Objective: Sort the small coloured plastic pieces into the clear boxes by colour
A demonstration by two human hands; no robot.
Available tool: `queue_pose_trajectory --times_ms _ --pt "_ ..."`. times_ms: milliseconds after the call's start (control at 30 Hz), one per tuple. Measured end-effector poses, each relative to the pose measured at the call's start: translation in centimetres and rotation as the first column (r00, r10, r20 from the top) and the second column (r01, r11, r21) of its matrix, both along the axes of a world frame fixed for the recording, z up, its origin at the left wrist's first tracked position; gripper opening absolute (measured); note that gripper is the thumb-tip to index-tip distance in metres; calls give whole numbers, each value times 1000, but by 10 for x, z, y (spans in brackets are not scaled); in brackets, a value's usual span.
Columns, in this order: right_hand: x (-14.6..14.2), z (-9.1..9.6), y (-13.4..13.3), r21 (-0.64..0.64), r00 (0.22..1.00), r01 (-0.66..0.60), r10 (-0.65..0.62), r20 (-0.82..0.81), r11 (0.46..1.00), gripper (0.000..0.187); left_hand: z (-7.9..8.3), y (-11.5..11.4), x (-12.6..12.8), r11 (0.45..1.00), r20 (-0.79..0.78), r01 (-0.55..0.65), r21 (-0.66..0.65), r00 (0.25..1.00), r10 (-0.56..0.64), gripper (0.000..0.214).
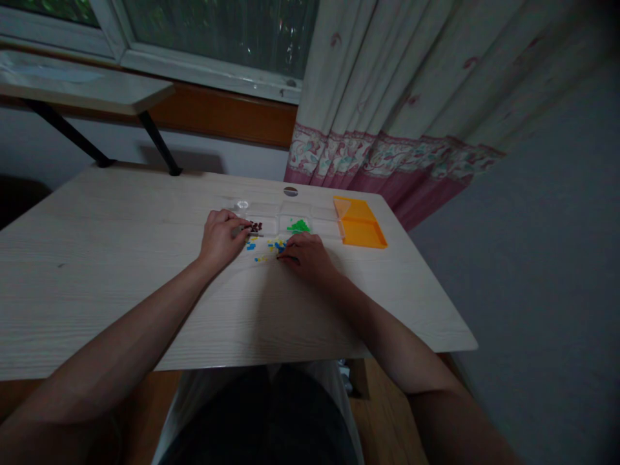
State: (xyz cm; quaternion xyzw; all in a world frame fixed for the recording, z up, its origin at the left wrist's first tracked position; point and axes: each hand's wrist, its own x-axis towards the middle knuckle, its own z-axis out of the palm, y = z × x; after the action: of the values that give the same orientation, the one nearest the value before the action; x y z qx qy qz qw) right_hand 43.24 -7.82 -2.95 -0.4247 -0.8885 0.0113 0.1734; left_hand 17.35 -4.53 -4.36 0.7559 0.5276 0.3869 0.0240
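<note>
Blue and yellow pieces point(278, 246), loose at the clear tray's point(326, 228) six o'clock, suit a light pinch, with right hand point(309, 254) and left hand point(219, 237) fingers curled close, their hold unclear.

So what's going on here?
Someone's bare hands are working over small pieces on a desk. The left hand is at a clear box with brown pieces in it. The right hand is down by the loose blue and yellow pieces in front of the boxes; too dim to tell if it's pinching one. Green pieces sit in the next clear box, and an orange box lies open at the right.
</note>
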Motion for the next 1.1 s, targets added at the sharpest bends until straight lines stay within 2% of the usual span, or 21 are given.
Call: queue_pose_trajectory --times_ms 133,233,333,433,500,667,833,967,1100 --pt "0 1 1 -8 1000 -2 2 -10 1000 13 -1 1 -1 999 2 5 35 1000 -5 17" --pt "1 -1 4 -18 996 -3 1 -86 1000 12 1 0 1 996 -5 40 79 999 -40 18" --pt "2 -4 8 -57 978 8 -20 -210 998 11 6 -6 6 974 -41 214 80 977 -211 20" --pt "1 -6 10 -118 938 -12 -29 -346 993 12 12 -14 13 901 -107 431 56 899 -424 21" --pt "-1 -6 10 -151 904 -33 -35 -425 988 12 14 -18 17 865 -145 500 39 860 -490 21" --pt "-6 -3 5 -232 848 -55 -77 -524 971 14 16 -22 21 865 -196 498 64 856 -478 20" --pt "-8 -2 3 -286 829 -74 -100 -550 955 17 15 -20 20 859 -206 499 116 858 -471 16" --pt "-4 -1 6 -235 843 -45 -90 -531 971 21 13 -18 19 872 -189 475 119 873 -449 18" --pt "10 5 11 -110 912 104 -139 -387 988 23 12 -14 16 931 -104 347 110 936 -337 20"
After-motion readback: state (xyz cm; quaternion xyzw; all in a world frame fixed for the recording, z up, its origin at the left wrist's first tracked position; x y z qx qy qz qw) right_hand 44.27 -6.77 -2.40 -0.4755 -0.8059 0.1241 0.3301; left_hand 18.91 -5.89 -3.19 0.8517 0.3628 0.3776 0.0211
